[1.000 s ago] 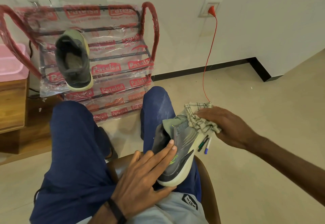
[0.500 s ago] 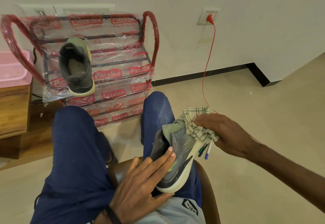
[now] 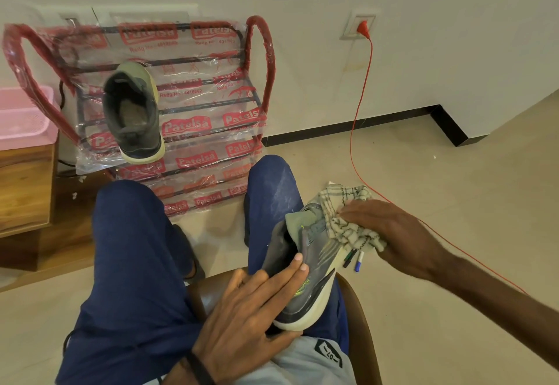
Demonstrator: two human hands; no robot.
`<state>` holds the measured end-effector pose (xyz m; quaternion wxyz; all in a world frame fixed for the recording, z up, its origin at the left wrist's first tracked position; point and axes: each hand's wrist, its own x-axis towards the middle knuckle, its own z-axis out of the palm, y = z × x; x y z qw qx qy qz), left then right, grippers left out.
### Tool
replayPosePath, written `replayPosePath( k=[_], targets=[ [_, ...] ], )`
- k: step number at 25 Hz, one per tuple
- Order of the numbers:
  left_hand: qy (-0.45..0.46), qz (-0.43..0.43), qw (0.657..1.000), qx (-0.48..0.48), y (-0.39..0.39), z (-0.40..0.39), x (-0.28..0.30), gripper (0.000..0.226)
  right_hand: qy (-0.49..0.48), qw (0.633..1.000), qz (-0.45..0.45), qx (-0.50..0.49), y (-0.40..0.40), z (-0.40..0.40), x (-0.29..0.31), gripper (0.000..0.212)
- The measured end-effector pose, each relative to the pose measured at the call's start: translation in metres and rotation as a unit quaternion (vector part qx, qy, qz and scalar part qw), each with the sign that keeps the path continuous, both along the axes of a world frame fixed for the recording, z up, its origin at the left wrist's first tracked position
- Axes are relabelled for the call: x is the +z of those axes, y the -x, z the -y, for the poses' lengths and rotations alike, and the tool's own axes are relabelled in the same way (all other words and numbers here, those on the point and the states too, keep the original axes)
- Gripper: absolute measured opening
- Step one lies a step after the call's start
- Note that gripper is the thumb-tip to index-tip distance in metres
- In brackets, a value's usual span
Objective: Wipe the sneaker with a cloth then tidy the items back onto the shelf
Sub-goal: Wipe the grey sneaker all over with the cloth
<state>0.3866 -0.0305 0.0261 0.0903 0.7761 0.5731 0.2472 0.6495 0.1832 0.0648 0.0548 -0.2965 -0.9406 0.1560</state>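
A grey sneaker (image 3: 314, 266) with a pale sole rests on my right thigh, toe pointing away. My left hand (image 3: 242, 315) grips its heel and side. My right hand (image 3: 390, 233) presses a checked cloth (image 3: 348, 218) against the sneaker's toe end. A second grey sneaker (image 3: 133, 112) sits on the red shelf rack (image 3: 211, 106), which is wrapped in clear plastic and stands against the wall ahead of my knees.
Two pens (image 3: 354, 259) lie on the floor beside the held sneaker. A red cable (image 3: 360, 106) runs from a wall socket down across the floor at right. A pink basket (image 3: 24, 115) sits on a wooden cabinet (image 3: 24, 185) at left. I sit on a brown chair (image 3: 360, 324).
My right hand has slid the cloth slightly up along the sneaker's toe end. The view has tilted down a little. My left hand keeps its grip.
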Motion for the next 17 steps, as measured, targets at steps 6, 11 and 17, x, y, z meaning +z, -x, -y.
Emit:
replayPosePath(
  k=[6, 11, 17],
  targets=[
    [0.003, 0.011, 1.000, 0.022, 0.002, 0.005, -0.005, 0.092, 0.037, 0.995, 0.015, 0.092, 0.015, 0.038, 0.008, 0.052],
    [-0.017, 0.014, 1.000, 0.012, -0.002, -0.001, -0.001, 0.090, 0.005, 1.000, -0.001, -0.025, 0.007, 0.002, -0.006, 0.057],
    [-0.018, 0.012, 1.000, 0.014, 0.001, 0.009, -0.007, 0.084, 0.033, 0.994, 0.022, 0.104, 0.017, 0.028, 0.010, 0.049]
  ],
)
